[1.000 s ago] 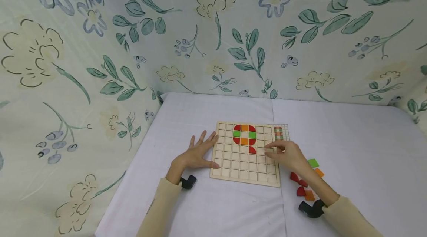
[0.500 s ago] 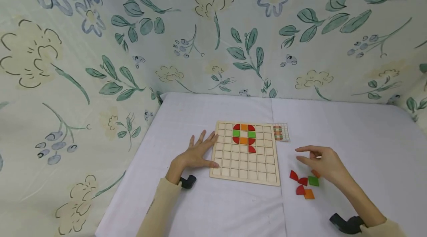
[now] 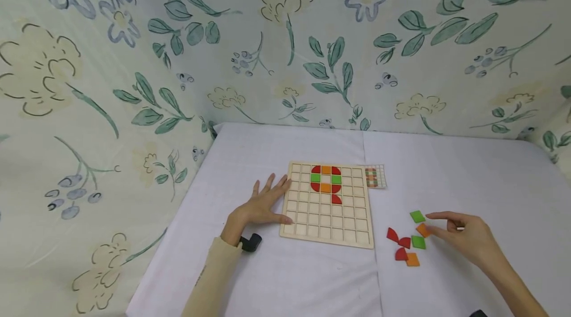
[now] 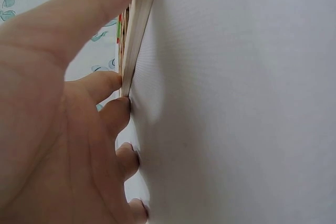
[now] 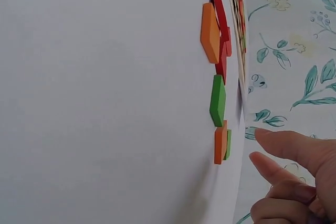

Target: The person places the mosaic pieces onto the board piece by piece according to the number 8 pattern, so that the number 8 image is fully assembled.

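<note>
White tablecloth (image 3: 321, 287) | 1 board (image 3: 314, 218) | 7 loose tiles (image 3: 418, 242) | 2 hands (image 3: 258, 210) (image 3: 470, 237)

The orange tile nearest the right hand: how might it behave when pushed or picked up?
The orange tile is likely stiff: its edges look straight and crisp. Lying flat on the white cloth, it should slide rather than roll. Small beside the right hand, it is probably light.
</note>
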### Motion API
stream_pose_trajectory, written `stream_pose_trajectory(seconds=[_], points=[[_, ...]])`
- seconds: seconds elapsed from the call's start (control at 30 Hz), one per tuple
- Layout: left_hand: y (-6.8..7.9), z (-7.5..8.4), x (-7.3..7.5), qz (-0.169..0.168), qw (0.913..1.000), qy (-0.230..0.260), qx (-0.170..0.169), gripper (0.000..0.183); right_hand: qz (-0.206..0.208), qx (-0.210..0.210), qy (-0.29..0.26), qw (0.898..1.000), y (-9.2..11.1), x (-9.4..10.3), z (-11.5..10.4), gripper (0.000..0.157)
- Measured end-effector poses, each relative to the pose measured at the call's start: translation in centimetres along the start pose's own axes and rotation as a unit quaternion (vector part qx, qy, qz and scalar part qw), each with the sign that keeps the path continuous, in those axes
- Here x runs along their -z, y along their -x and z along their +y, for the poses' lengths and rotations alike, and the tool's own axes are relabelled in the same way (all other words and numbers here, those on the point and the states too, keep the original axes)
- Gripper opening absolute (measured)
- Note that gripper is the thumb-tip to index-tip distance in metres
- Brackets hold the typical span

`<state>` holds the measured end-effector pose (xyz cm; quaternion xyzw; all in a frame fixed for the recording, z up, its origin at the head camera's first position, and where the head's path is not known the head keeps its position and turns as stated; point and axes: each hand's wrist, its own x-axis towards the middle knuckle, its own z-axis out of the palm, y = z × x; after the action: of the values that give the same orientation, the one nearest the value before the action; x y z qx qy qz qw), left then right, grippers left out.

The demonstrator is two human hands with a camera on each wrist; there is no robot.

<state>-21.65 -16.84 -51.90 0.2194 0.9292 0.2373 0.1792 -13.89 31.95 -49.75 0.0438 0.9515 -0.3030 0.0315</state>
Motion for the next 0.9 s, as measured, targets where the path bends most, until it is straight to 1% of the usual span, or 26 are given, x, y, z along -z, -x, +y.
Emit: stream_pose_trajectory(seconds=[0.13,0.27,0.37,0.53,0.63,0.9], points=[[0.0,-0.1,-0.1,0.001,1.0,0.0,-0.002,0.113,-0.014,-0.034,-0.004,0.999,0.1,-0.1,0.7,0.046],[0.0,-0.2,-0.1,0.002,1.0,-0.001,-0.003,0.112,-0.013,-0.046,0.0,0.999,0.2,-0.6,1.1,0.049],[0.0,-0.2,-0.1,0.002,1.0,-0.002,-0.001,0.112,-0.005,-0.042,0.001,0.999,0.3,-0.8,1.2,0.051],[0.0,-0.2,-0.1,0.0,1.0,0.002,0.001,0.112,0.003,-0.051,0.005,0.999,0.1,-1.2,1.3,0.056],[0.0,-0.2,-0.1,0.001,1.0,0.003,0.001,0.112,0.009,-0.053,0.008,0.999,0.0,-1.5,1.4,0.054],[0.1,-0.1,0.0,0.0,1.0,0.001,0.001,0.112,0.026,-0.029,0.013,0.999,0.1,-2.2,1.1,0.048]])
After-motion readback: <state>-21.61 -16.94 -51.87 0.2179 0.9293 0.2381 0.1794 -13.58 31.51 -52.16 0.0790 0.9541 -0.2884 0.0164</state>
